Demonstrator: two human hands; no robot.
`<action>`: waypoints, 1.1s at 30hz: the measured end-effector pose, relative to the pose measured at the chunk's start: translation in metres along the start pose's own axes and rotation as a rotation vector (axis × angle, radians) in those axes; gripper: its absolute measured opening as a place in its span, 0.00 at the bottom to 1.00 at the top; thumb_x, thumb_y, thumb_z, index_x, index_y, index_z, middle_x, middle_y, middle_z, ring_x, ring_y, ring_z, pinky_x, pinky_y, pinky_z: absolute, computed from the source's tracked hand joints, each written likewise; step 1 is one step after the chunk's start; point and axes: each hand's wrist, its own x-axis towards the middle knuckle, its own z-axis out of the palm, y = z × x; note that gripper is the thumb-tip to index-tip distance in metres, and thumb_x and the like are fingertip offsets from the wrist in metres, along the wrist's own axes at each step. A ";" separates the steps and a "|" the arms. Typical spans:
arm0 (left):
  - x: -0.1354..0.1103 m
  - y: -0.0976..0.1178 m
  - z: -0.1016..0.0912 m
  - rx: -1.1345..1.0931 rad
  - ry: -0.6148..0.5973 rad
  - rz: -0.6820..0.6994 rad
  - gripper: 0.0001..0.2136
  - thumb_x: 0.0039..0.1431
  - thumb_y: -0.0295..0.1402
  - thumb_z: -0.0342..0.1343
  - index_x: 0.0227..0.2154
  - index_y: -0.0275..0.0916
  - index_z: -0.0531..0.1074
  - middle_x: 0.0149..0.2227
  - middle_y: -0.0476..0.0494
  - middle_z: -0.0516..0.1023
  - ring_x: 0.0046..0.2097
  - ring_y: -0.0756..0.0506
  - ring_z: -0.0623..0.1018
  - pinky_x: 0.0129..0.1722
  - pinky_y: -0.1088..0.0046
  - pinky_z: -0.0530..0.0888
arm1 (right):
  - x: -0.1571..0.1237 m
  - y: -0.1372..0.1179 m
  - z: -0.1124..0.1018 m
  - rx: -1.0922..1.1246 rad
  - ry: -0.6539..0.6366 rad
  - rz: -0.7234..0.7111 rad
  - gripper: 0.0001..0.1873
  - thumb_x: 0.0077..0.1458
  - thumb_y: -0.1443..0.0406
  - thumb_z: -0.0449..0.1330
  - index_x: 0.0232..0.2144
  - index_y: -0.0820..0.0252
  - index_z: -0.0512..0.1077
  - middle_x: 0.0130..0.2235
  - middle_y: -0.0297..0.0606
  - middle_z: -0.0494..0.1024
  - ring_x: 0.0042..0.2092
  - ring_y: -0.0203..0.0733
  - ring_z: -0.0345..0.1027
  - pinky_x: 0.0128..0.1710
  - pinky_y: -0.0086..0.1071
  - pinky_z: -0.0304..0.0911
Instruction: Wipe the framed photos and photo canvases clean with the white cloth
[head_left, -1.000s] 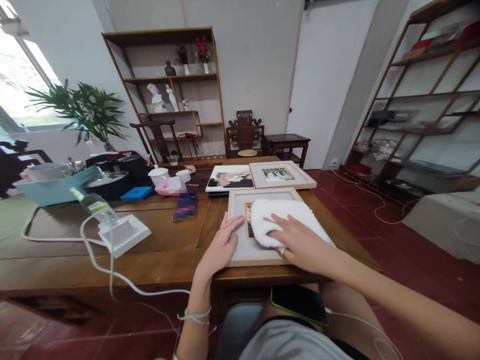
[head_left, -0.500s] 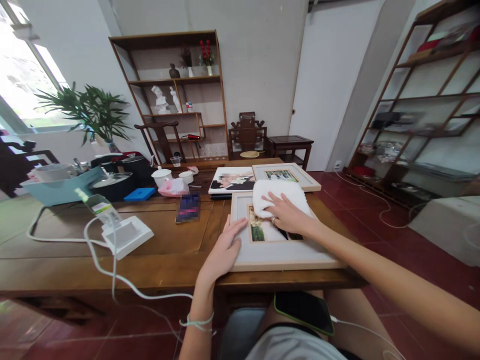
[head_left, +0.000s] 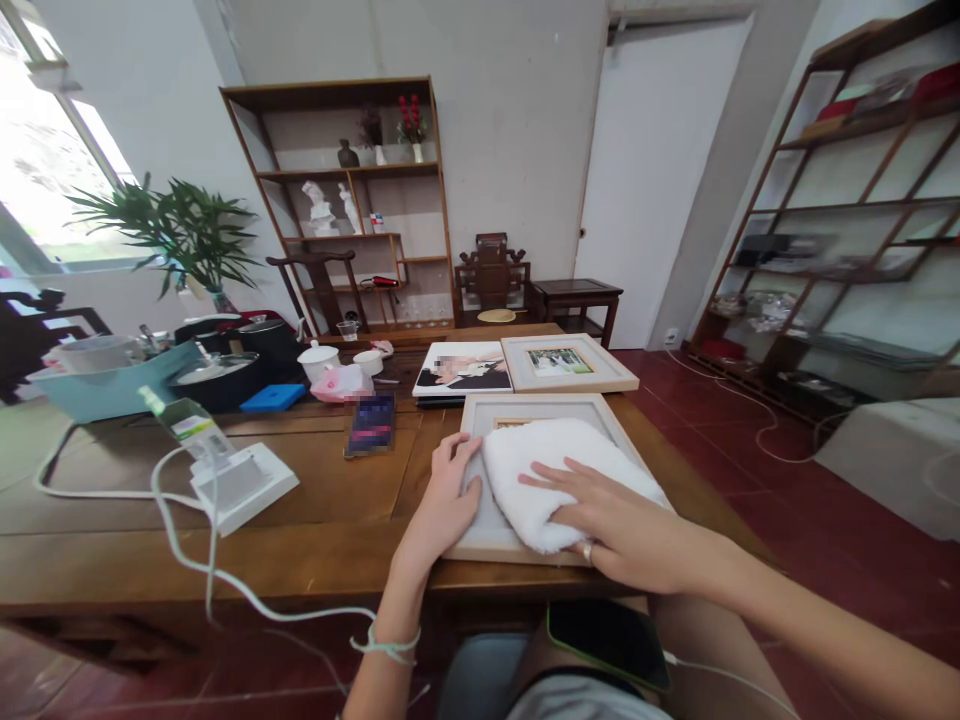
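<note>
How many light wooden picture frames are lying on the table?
2. The near frame lies partly under the white cloth and right hand; the far frame lies beyond it, beside the white-edged picture. Others may be hidden.

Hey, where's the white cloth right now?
In the head view, right of centre, the white cloth lies on the nearer frame, partly under the right hand and just right of the left hand.
</note>
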 end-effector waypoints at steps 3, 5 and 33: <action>0.000 -0.004 0.002 -0.003 -0.020 0.015 0.23 0.56 0.22 0.44 0.55 0.37 0.63 0.65 0.37 0.51 0.66 0.41 0.52 0.64 0.57 0.51 | 0.002 0.006 0.003 -0.017 0.027 0.009 0.24 0.44 0.76 0.51 0.44 0.60 0.73 0.64 0.45 0.56 0.65 0.46 0.43 0.64 0.48 0.38; -0.001 -0.006 0.002 -0.008 -0.050 0.014 0.23 0.58 0.23 0.42 0.56 0.38 0.62 0.67 0.38 0.49 0.67 0.42 0.48 0.64 0.57 0.50 | 0.006 0.017 0.004 -0.043 0.091 0.031 0.25 0.44 0.77 0.50 0.44 0.61 0.73 0.63 0.47 0.58 0.64 0.48 0.48 0.62 0.47 0.43; -0.007 0.005 0.000 -0.067 -0.030 0.003 0.26 0.52 0.18 0.44 0.54 0.38 0.68 0.63 0.39 0.58 0.64 0.41 0.58 0.64 0.56 0.53 | 0.018 0.018 -0.010 -0.042 -0.005 0.074 0.23 0.46 0.77 0.49 0.42 0.60 0.73 0.60 0.48 0.64 0.65 0.47 0.46 0.63 0.49 0.41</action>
